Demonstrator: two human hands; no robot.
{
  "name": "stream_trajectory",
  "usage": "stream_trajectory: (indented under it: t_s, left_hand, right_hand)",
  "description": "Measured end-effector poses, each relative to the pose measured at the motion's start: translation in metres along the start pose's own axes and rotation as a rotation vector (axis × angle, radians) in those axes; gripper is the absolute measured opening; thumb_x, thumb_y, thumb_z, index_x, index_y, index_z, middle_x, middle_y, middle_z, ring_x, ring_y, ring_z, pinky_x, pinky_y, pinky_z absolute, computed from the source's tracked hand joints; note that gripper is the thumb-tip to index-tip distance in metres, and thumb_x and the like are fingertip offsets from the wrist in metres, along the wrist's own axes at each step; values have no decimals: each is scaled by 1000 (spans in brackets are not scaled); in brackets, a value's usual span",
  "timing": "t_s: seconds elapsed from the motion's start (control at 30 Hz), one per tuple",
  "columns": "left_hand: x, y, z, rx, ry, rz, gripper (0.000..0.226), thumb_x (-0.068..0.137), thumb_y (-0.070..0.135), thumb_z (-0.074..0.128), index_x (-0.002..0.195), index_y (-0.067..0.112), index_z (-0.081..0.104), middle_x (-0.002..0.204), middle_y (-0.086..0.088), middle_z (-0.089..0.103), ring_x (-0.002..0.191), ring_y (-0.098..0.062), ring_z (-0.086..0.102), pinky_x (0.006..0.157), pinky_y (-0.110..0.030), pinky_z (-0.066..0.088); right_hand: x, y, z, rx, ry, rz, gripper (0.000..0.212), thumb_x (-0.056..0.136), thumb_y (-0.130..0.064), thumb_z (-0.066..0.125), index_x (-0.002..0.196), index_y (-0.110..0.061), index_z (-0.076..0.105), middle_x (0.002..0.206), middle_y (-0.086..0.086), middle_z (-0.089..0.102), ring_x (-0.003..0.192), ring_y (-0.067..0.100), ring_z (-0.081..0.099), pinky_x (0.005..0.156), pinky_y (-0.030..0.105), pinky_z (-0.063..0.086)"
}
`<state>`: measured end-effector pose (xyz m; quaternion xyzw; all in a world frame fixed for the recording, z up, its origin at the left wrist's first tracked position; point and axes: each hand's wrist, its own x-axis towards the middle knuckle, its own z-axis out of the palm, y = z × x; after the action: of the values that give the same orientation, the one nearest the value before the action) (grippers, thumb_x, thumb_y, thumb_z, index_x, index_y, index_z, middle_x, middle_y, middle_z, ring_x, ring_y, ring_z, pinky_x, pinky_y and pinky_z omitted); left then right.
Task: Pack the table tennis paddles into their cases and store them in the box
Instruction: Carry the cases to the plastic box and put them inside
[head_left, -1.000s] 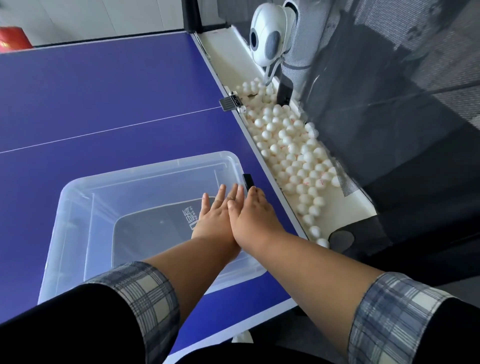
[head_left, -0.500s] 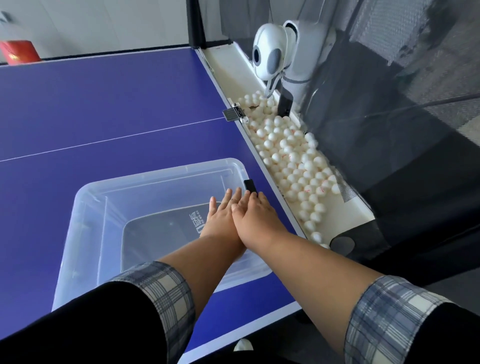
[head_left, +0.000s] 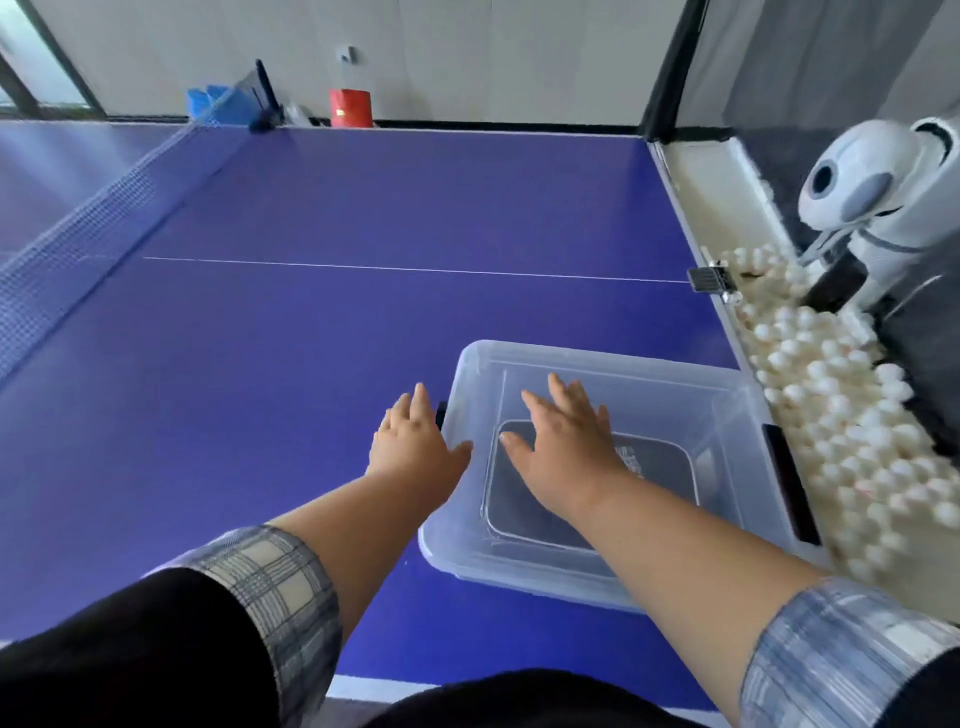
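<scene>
Both hands empty, fingers straight and spread. Left hand is at the left wall of the box, thumb at the rim; right hand is flat over the box top. The box is on the bench, near its right edge. One dark case lies flat on the box floor. I can't tell whether a second is stacked under it, or whether a lid is on. No loose paddles or cases on the bench. My read: packing and storing look done, and only closing the box may be left. The white balls in the side trough aren't part of this.
</scene>
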<state>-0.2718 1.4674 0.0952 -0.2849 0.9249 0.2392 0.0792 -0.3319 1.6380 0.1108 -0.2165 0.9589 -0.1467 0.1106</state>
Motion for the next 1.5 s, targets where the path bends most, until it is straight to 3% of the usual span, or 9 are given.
stream_trajectory:
  t_s: [0.13,0.27,0.37,0.5,0.67,1.0,1.1,1.27,1.5]
  left_hand:
    - [13,-20,-3,-462,-283,-231,111,75,64,68,156,23,3,147,-3,42,112,-21,54,81,-35,45]
    - [23,-34,9,-723,-400,-103,59,73,59,68,123,31,54,101,12,70,81,-8,70,67,-30,57]
    - [35,-42,13,-980,-410,-132,51,78,62,63,118,31,60,107,2,73,89,-16,73,73,-38,59]
    - [54,-42,15,-1303,-471,-455,35,97,54,43,110,29,64,110,-2,71,100,-25,69,72,-42,57]
    - [58,-29,20,-1208,-539,-524,37,88,57,50,92,25,66,91,7,76,84,-19,72,77,-35,56]
    - [61,-21,22,-1101,-646,-384,68,61,86,50,104,37,70,96,4,77,94,-28,73,90,-51,54]
    - [61,-19,19,-1073,-617,-374,59,66,82,47,104,42,66,93,8,77,89,-25,74,84,-50,56]
    - [60,-13,10,-992,-520,-343,39,81,75,42,85,41,62,77,10,74,74,-19,72,54,-34,56]
    - [57,-3,7,-906,-476,-285,45,89,65,39,101,28,63,85,1,70,73,-22,68,56,-35,55]
  right_hand:
    - [40,-32,20,-116,-57,3,64,97,-59,33,155,-38,17,167,1,2,153,29,-7,119,57,0]
    - [48,-32,42,-234,-71,63,69,94,-68,22,156,-41,9,168,0,-3,152,32,-9,118,59,-2]
    - [45,-28,51,-255,-16,59,66,94,-64,18,156,-41,12,168,-1,-1,153,31,-7,119,58,-2]
    - [47,-26,53,-256,8,73,65,95,-61,12,156,-39,12,168,-3,0,153,27,-4,120,56,-1]
    - [45,-27,59,-251,102,143,76,86,-67,5,156,-37,8,168,1,0,153,28,0,119,59,1]
    - [49,-26,61,-309,38,222,83,82,-71,-5,156,-33,-6,168,2,-6,153,31,-8,116,66,3]
    - [49,-26,62,-321,30,223,83,82,-70,-6,156,-32,-6,168,3,-6,153,32,-8,116,67,4]
    - [49,-26,62,-330,21,222,81,84,-70,-5,156,-32,-7,168,3,-7,153,32,-8,115,67,4]
    - [50,-27,61,-308,-16,225,70,93,-61,4,155,-32,-10,167,1,-11,152,30,-13,115,67,-1]
